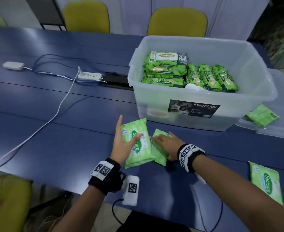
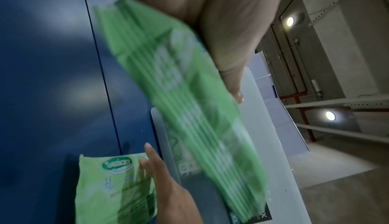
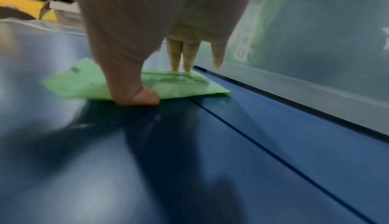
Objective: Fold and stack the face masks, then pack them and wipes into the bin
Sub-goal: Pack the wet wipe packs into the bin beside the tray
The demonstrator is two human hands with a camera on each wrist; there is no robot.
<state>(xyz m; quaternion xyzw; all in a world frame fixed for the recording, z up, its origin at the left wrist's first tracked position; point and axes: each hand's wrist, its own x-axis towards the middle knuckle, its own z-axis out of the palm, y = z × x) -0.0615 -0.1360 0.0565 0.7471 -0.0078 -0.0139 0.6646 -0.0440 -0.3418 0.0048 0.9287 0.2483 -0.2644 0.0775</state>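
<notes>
My left hand (image 1: 129,129) holds a light green Sanicare wipes pack (image 1: 138,148) tilted above the blue table, thumb across its front and fingers behind. That pack (image 2: 189,102) is blurred in the left wrist view. My right hand (image 1: 161,147) lies flat on a second small pack (image 1: 159,153) beside it on the table. Straight fingers (image 3: 181,56) touch the top of this pack (image 3: 80,81), and the thumb (image 3: 139,94) sits at its near edge. Just behind stands the translucent Megabox bin (image 1: 238,104), holding several dark green wipes packs (image 1: 166,64) and a white stack (image 1: 194,87).
Another light green pack (image 1: 266,181) lies at the table's right front, and one more (image 1: 261,115) rests on the bin lid (image 1: 280,131) to the right. A power strip (image 1: 90,76), an adapter (image 1: 13,65) and cables cross the left side. Yellow chairs (image 1: 177,22) stand behind the table.
</notes>
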